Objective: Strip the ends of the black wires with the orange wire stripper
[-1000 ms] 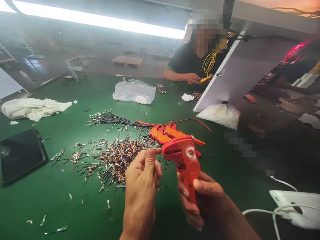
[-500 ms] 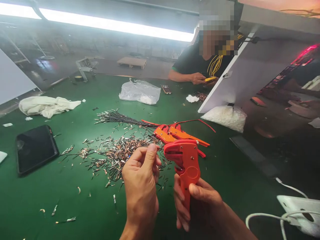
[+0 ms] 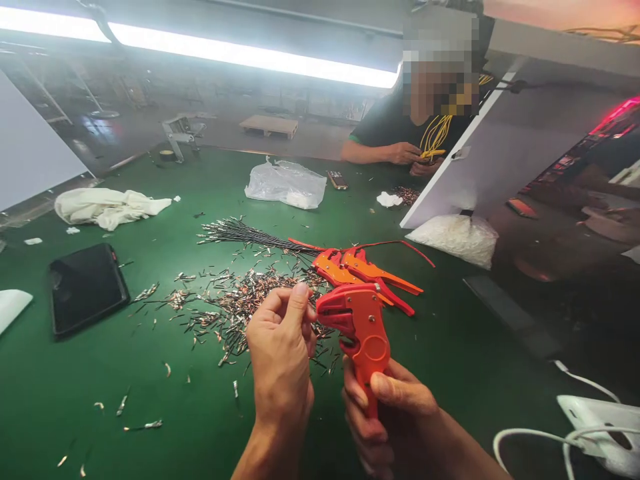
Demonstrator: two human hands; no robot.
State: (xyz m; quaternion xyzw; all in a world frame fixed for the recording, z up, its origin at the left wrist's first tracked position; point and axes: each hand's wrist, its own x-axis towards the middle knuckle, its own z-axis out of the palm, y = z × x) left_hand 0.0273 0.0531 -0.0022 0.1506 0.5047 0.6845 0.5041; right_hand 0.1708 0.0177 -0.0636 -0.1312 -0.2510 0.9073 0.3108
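Note:
My right hand (image 3: 385,407) is wrapped around the handle of a red and orange self-adjusting wire stripper (image 3: 367,333), held upright with its jaws pointing left. My left hand (image 3: 280,347) is closed in a pinch right at the jaw opening. Between its fingertips is a thin wire, mostly hidden by the fingers. Behind the hands lies a heap of short black wire offcuts (image 3: 235,313) with copper and silvery ends. Beyond the stripper, two more orange-red wire strippers (image 3: 350,267) rest on the table beside a bundle of black wires (image 3: 250,233).
A red strip (image 3: 395,242) lies behind the tools. On the green table (image 3: 200,413) are a black tablet-like device (image 3: 90,290), a white cloth (image 3: 110,207) and a clear plastic bag (image 3: 285,183). A white panel (image 3: 460,147) stands at right. Across the table, a person handles yellow wires (image 3: 435,137).
My right hand has brought the wire stripper left, so its jaws now meet the fingertips of my left hand. The view has shifted slightly. The other person's hands have moved on the yellow wires.

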